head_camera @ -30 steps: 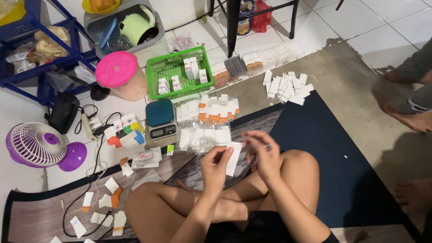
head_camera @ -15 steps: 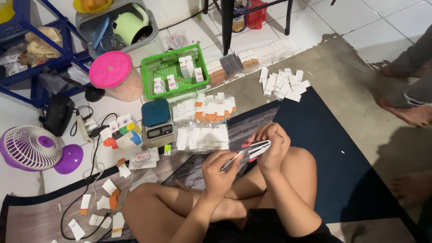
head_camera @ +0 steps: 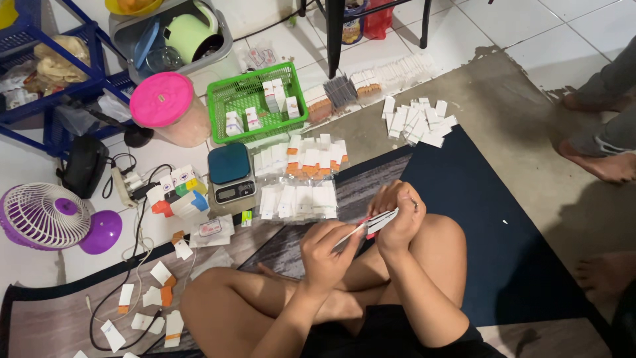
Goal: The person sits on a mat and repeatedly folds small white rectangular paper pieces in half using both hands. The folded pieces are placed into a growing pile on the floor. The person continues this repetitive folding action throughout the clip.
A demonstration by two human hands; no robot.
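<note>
Beside the one green basket [head_camera: 255, 101] stand one digital scale [head_camera: 231, 172] and one pink-lidded jar [head_camera: 165, 107]; left of it, one purple fan [head_camera: 48, 215].

I see a white tiled floor [head_camera: 278, 40] with a dark blue mat [head_camera: 503, 225] spread over it. On the floor sit a green basket [head_camera: 228, 99], a digital scale [head_camera: 230, 174], a purple fan [head_camera: 46, 215] and rows of small white packets [head_camera: 298, 199].

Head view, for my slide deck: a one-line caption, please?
Seated cross-legged, left hand and right hand hold a flat white carton above stacked cartons beside a digital scale.
</note>
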